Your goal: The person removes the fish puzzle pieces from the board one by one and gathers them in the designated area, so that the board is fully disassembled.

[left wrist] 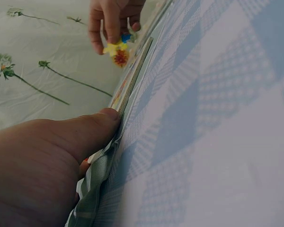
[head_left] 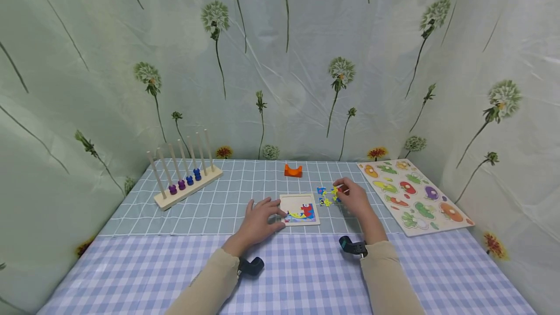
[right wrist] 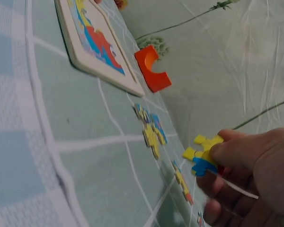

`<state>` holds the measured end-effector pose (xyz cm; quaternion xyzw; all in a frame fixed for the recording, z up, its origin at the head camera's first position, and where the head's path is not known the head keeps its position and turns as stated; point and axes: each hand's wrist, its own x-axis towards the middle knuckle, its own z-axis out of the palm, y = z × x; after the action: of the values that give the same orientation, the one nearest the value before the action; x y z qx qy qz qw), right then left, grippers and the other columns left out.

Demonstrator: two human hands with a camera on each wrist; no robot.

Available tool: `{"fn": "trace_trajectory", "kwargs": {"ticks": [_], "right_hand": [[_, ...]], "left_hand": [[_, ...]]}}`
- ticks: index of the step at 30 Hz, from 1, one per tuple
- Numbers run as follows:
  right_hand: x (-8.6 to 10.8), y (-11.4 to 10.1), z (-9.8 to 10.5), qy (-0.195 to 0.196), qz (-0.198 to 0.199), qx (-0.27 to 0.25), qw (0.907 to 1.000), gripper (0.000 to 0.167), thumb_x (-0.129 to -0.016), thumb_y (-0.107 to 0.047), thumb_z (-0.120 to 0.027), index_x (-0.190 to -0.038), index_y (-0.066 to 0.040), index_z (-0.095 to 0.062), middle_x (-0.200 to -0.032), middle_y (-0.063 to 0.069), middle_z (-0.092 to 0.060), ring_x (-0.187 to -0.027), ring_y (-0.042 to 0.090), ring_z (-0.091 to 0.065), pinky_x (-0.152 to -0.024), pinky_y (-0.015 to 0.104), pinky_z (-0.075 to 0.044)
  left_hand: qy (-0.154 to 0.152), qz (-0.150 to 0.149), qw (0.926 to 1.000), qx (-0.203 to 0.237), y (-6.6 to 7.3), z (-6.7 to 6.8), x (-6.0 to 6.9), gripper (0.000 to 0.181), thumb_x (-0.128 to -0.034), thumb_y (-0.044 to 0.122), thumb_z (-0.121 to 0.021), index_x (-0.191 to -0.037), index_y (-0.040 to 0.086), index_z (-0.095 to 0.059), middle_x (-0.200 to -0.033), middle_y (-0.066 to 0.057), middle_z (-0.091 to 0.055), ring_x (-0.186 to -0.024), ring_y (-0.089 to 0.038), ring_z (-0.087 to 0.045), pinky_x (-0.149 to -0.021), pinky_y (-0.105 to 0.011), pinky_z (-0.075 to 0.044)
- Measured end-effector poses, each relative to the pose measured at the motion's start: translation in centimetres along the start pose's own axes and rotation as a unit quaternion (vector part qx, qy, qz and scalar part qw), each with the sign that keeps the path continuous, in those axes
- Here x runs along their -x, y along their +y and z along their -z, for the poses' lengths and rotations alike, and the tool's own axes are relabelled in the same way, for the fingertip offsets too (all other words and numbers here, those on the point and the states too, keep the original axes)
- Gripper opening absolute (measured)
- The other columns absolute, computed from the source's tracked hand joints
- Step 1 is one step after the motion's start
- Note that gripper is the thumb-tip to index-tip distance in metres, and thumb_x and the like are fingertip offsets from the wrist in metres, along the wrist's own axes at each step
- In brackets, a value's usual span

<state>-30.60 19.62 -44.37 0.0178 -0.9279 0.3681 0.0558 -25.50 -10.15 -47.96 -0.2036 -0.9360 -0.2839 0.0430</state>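
Observation:
My right hand pinches a yellow and blue jigsaw piece between thumb and fingers, raised off the table in the right wrist view. Beneath and beside it lie loose jigsaw pieces, mostly yellow and blue. A wooden puzzle tray lies left of them, its lower part filled with red, yellow and blue pieces and its upper part bare wood. At the tray's left side rests my left hand, fingers spread. In the left wrist view its thumb touches the tray's edge; most of its fingers are hidden there.
An orange arched block stands behind the tray. To the left is a wooden peg rack with purple and blue beads. A vegetable puzzle board lies at the right. Behind the table hangs a dandelion-print curtain.

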Motion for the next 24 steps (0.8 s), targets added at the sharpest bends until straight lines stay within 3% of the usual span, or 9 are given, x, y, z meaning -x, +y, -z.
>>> {"fn": "trace_trajectory", "kwargs": {"ticks": [9, 24], "right_hand": [[-0.1, 1.0, -0.1, -0.019, -0.047, 0.018, 0.9985, 0.023, -0.093, -0.005, -0.063, -0.116, -0.005, -0.065, -0.100, 0.013, -0.063, -0.092, 0.025, -0.056, -0.077, 0.035, -0.048], [0.1, 1.4, -0.1, -0.020, -0.046, 0.060, 0.9969, 0.023, -0.089, -0.007, -0.068, -0.110, 0.001, -0.066, -0.093, 0.013, -0.064, -0.085, 0.024, -0.055, -0.078, 0.039, -0.048]], "left_hand": [[0.002, 0.002, 1.0000, 0.001, -0.1, -0.1, 0.0, 0.022, -0.0877, 0.036, -0.075, -0.107, 0.026, -0.076, -0.148, -0.003, -0.056, -0.147, -0.034, -0.039, -0.117, -0.073, -0.010], [0.008, -0.012, 0.9999, 0.004, -0.2, -0.1, 0.0, 0.020, -0.0880, 0.034, -0.075, -0.106, 0.026, -0.075, -0.147, -0.006, -0.057, -0.145, -0.036, -0.041, -0.115, -0.075, -0.012]]}}
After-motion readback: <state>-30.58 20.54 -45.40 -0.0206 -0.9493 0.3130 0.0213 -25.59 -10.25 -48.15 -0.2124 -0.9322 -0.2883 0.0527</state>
